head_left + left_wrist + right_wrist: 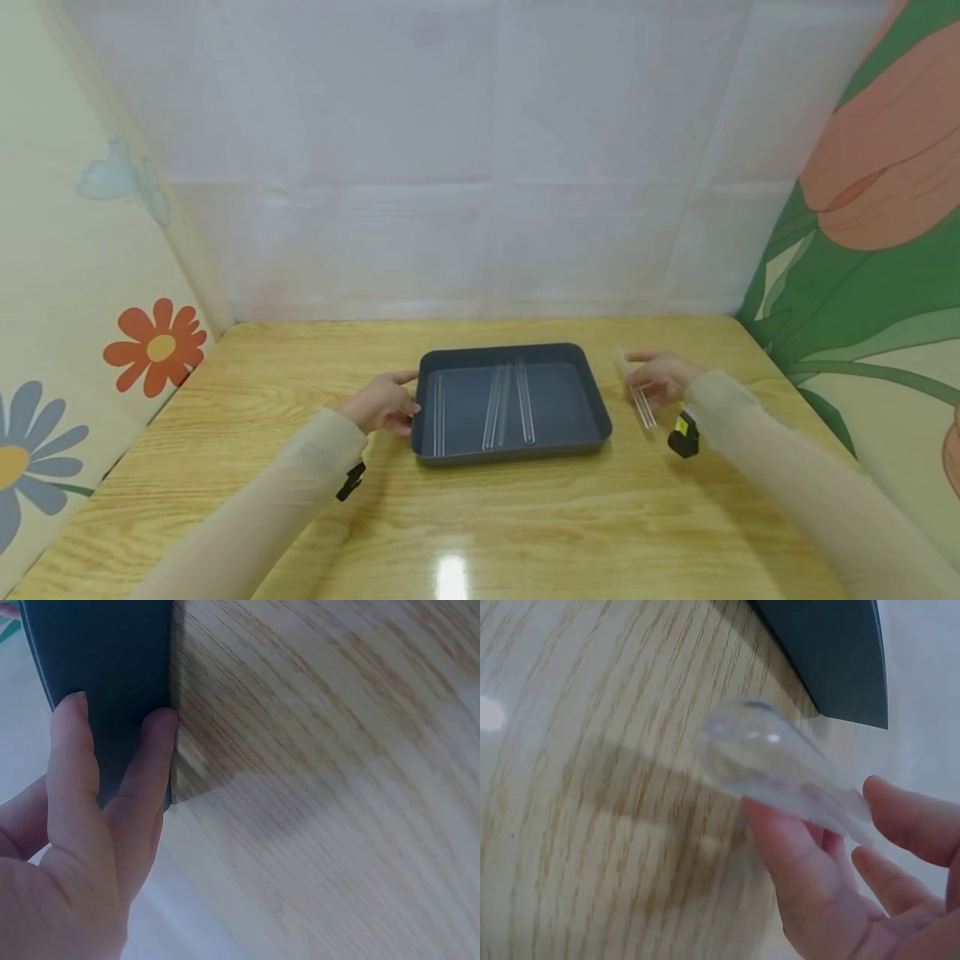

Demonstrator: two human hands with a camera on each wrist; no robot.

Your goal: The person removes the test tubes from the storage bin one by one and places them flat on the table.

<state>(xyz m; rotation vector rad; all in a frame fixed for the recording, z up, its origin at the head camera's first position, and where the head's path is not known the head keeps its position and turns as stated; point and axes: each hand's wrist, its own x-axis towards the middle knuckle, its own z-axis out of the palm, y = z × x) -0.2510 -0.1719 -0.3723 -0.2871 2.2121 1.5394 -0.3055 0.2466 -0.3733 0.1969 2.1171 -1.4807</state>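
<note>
— Tube (638, 393) position first: where is it held, and by which hand?

— A clear glass test tube is pinched in the right hand (660, 379), just off the right wall of the dark tray (592, 392), above the wooden table (525, 517). In the right wrist view the rounded closed end (739, 742) is seen jutting out past the fingers (795, 870), which are curled around the shaft.

— How is its long axis set?

— Roughly from 11 o'clock to 5 o'clock in the head view, with the rounded end judged to be toward 5 o'clock, nearer the person. Three tubes (502, 404) already lying in the tray are laid close to 12-to-6, so the held tube is only slightly off parallel with them.

— Which way does the tray lie from the held tube?

— Toward 9 o'clock, close by. The right hand is plainly the nearer one to the open space at the tray's right side; a short sideways carry would be called for, it is judged.

— And the left hand (381, 404)?

— It is pressed against the tray's left wall at about 9 o'clock of the tray. In the left wrist view the fingers (75, 772) are laid fairly straight along the dark wall (112, 667), thumb beside them; nothing is lifted.
</note>
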